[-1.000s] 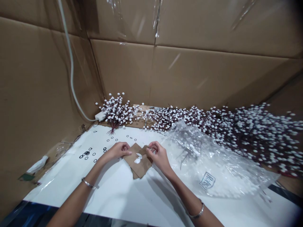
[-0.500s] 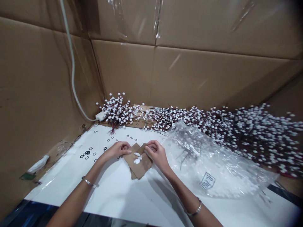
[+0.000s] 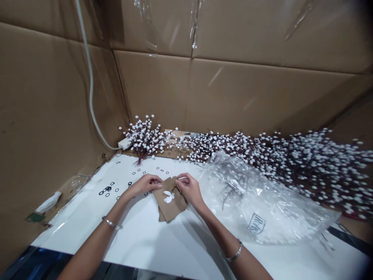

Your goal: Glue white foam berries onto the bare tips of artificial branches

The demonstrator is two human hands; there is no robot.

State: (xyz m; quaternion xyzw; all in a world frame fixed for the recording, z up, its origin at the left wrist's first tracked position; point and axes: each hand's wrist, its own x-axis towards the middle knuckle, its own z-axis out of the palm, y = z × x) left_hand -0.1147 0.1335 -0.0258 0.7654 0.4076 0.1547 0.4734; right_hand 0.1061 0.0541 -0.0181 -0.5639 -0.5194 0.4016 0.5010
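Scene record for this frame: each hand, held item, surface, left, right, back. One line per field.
left_hand: left hand, holding the brown card by its upper left edge
right_hand: right hand, pinching the card's upper right edge
held_item: brown card, white petal-like piece on it
surface: white sheet
left: loose black rings, some clustered
right: clear plastic bag, white contents
back: white-berried stems before cardboard wall

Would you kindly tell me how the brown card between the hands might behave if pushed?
The brown card is probably fairly stiff, as it looks flat between the left hand and right hand. It seems unlikely to roll, having angular corners. Looking thin, it is probably light.
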